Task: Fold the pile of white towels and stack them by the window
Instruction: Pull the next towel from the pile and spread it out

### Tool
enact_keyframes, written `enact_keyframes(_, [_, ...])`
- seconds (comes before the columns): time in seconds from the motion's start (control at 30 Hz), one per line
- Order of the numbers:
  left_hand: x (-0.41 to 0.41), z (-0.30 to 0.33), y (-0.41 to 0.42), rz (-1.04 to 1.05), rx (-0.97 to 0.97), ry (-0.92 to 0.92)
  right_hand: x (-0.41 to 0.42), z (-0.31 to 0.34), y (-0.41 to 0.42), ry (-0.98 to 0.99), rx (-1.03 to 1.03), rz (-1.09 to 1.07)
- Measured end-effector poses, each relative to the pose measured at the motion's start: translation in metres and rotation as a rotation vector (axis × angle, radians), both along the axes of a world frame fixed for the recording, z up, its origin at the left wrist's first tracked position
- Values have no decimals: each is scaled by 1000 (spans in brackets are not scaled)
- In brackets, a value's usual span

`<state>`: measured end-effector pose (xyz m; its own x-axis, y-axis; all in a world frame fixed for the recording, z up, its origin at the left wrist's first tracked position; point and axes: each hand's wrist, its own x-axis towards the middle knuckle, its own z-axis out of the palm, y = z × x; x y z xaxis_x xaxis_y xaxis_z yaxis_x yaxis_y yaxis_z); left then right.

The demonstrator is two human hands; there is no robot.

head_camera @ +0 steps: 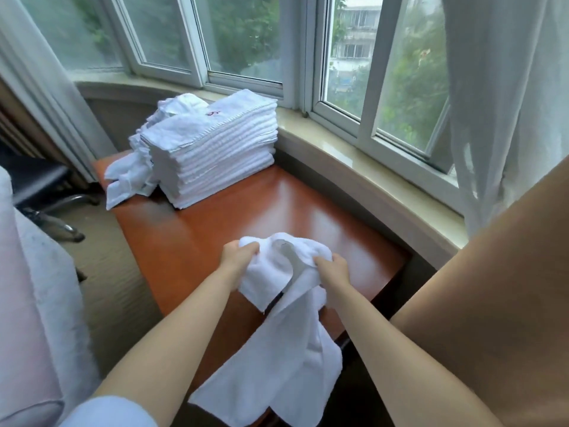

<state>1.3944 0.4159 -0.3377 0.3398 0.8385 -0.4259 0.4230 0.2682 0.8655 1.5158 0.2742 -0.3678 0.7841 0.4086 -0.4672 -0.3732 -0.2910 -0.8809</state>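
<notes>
Head view: you look down past both forearms at a reddish wooden surface [234,211] set against a curved window sill [354,155].
Towel in hand: a crumpled white towel [286,303] is bunched between your two hands over the near edge of the surface; its long tail hangs down off that edge toward you.
Left hand: your left hand [238,257] grips the left side of the bunch, fingers curled into the cloth.
Right hand: your right hand [334,268] grips the right side, fingers curled round a fold; the two hands are near each other with cloth between them.
Folded stack: a tall neat stack of folded towels [215,152] stands at the far edge of the surface, just beside the sill, with a small red mark on its top towel.
Loose towels: a rumpled heap of loose towels [129,174] lies touching the stack's left side, at the far left corner.
Beyond: window panes [246,35] and a sheer curtain [505,103] on the right.
</notes>
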Motion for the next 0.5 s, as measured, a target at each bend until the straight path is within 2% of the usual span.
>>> enact_keyframes(0.17, [60, 41, 84, 140, 95, -322, 57, 21, 69, 103, 126, -102])
enact_keyframes(0.27, [95, 55, 130, 6, 16, -537, 89, 34, 112, 193, 297, -113])
enact_keyframes(0.3, [105, 53, 142, -62, -50, -553, 98, 32, 124, 227, 362, -129])
enact_keyframes(0.37, [121, 34, 157, -160, -130, -430, 108, 17, 140, 245, 326, -126])
enact_keyframes(0.5, [122, -46, 138, -172, -113, -14, 78, -40, 131, 57, -89, -55])
